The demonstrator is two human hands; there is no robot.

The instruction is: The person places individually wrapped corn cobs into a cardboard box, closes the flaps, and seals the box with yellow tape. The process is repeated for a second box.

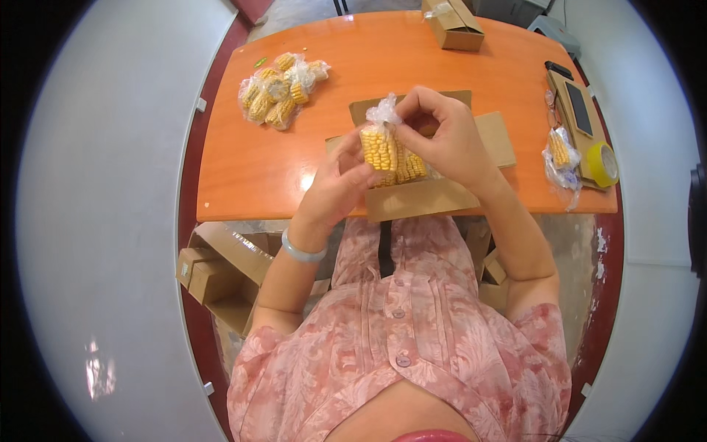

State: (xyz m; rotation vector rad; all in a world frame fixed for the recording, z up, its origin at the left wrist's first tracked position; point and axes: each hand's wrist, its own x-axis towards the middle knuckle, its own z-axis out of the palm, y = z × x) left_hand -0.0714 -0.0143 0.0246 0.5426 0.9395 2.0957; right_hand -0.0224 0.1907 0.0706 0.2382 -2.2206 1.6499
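My left hand (345,177) holds a plastic-wrapped piece of corn on the cob (379,150) upright above an open cardboard box (422,200). At the top of that piece, the thumb and forefinger of my right hand (442,132) pinch the gathered clear plastic (384,110). More corn pieces (411,167) show inside the box, partly hidden behind my hands and the held piece. The box's flaps are spread outward. On the left of the table lies a pile of wrapped corn pieces (279,91).
The orange wooden table (254,182) carries a closed cardboard box (455,27) at the back. At the right lie a flat cardboard piece (585,141), a phone (579,109), a yellow tape roll (602,164), glasses (551,105) and another wrapped corn piece (559,149). Cardboard boxes (221,276) stand below left.
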